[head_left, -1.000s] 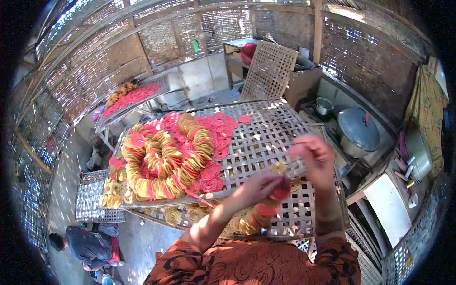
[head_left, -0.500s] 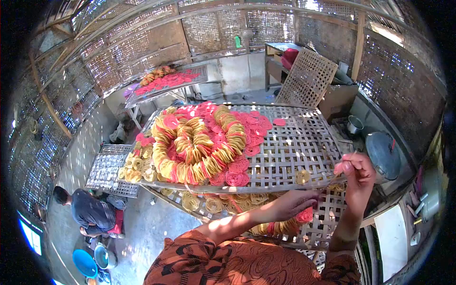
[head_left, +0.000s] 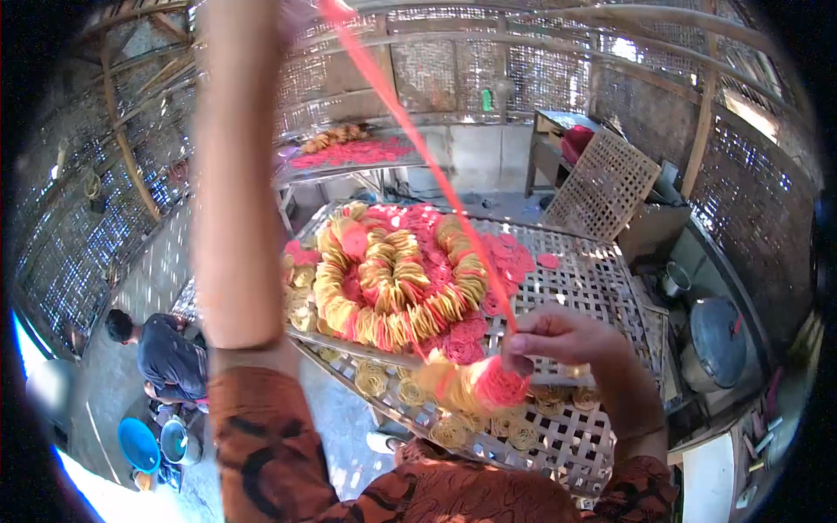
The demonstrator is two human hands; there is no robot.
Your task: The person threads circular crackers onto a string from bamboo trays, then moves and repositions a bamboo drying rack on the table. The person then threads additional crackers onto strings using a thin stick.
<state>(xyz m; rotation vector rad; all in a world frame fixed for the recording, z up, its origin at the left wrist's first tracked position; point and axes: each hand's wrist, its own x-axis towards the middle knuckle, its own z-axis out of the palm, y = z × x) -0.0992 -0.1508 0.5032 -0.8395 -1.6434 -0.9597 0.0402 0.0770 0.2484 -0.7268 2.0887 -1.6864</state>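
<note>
My left arm is raised high across the view. My left hand (head_left: 292, 19), blurred and partly cut off at the top edge, grips the upper end of a pink plastic string (head_left: 410, 131). The string runs taut down to my right hand (head_left: 567, 336), whose thumb and fingers pinch it above the front edge of the rack. Just below that hand is a strung bunch of yellow and pink round crackers (head_left: 501, 382), smeared by motion. On the woven bamboo rack (head_left: 580, 288), a long string of yellow and pink crackers (head_left: 392, 327) lies curled over loose pink crackers (head_left: 466, 340).
A lower rack (head_left: 558, 444) carries yellow lacy crackers (head_left: 449, 431). Another rack with pink crackers (head_left: 357, 157) stands behind. A person (head_left: 166, 353) crouches at left near a blue basin (head_left: 139, 444). At right are a large lidded pot (head_left: 715, 340) and a leaning woven panel (head_left: 602, 183).
My left hand has swung from the rack's front edge up to the top, stretching the pink string. My right hand has moved down and left. The strung bunch has risen off the lower rack.
</note>
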